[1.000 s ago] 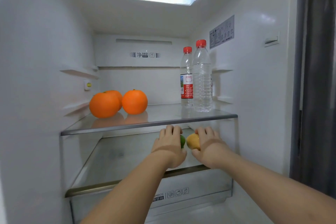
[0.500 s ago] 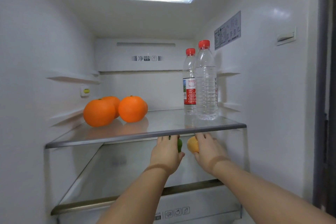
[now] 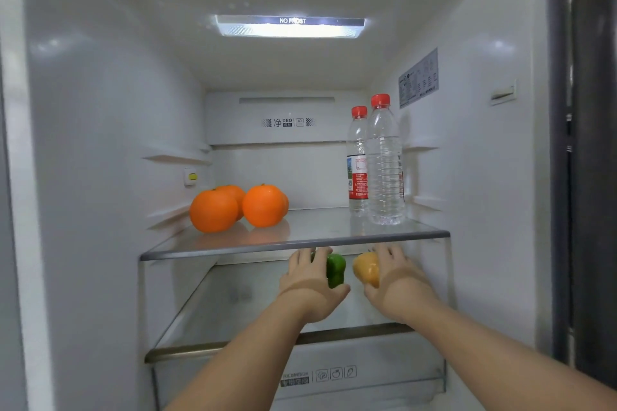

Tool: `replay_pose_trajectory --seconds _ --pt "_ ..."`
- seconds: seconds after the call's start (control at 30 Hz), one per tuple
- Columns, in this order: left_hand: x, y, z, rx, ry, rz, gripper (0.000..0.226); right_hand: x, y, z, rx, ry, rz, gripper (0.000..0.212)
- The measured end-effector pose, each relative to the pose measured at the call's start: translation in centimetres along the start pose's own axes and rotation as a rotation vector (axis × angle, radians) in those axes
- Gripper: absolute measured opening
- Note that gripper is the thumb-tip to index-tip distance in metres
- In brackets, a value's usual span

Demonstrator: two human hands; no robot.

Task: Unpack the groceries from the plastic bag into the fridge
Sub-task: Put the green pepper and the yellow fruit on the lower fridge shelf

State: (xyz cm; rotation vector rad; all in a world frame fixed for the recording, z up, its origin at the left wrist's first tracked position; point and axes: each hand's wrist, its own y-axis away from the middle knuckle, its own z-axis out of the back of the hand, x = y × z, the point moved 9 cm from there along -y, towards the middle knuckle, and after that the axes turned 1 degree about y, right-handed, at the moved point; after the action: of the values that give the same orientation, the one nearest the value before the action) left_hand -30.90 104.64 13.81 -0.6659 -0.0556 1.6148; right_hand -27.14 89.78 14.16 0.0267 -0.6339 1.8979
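Both arms reach into the open fridge, under the upper glass shelf (image 3: 300,245). My left hand (image 3: 309,280) grips a green bell pepper (image 3: 335,270), which shows at the hand's right side. My right hand (image 3: 395,274) grips a yellow bell pepper (image 3: 365,269), seen at its left side. The two peppers are side by side with a small gap, above the lower glass shelf (image 3: 233,310). I cannot tell whether they touch that shelf. The fingertips are partly hidden behind the upper shelf's edge. The plastic bag is not in view.
On the upper shelf, several oranges (image 3: 213,210) sit at the left and two water bottles (image 3: 384,163) with red caps stand at the right. A clear crisper drawer (image 3: 334,374) lies below the lower shelf. The fridge walls close in on both sides.
The view has pulled back and tilted up. Both hands stay under the upper shelf, and more of the green and yellow peppers now shows between them.
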Motion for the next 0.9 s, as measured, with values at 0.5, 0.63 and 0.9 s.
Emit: replay_pose_trajectory --seconds 0.5,0.63,0.9 --pt "3.0 13.2 5.8 0.001 0.037 -0.217 0.059 6.6 13.5 2.4 -0.021 0.034 -0.014 0.061" --pt "3.7 16.6 7.2 -0.015 0.090 -0.261 0.057 9.1 17.7 2.6 -0.021 0.033 0.003 0.064" --pt "-2.3 21.2 9.0 -0.033 0.217 -0.405 0.052 8.7 25.2 9.7 -0.115 0.074 0.004 0.062"
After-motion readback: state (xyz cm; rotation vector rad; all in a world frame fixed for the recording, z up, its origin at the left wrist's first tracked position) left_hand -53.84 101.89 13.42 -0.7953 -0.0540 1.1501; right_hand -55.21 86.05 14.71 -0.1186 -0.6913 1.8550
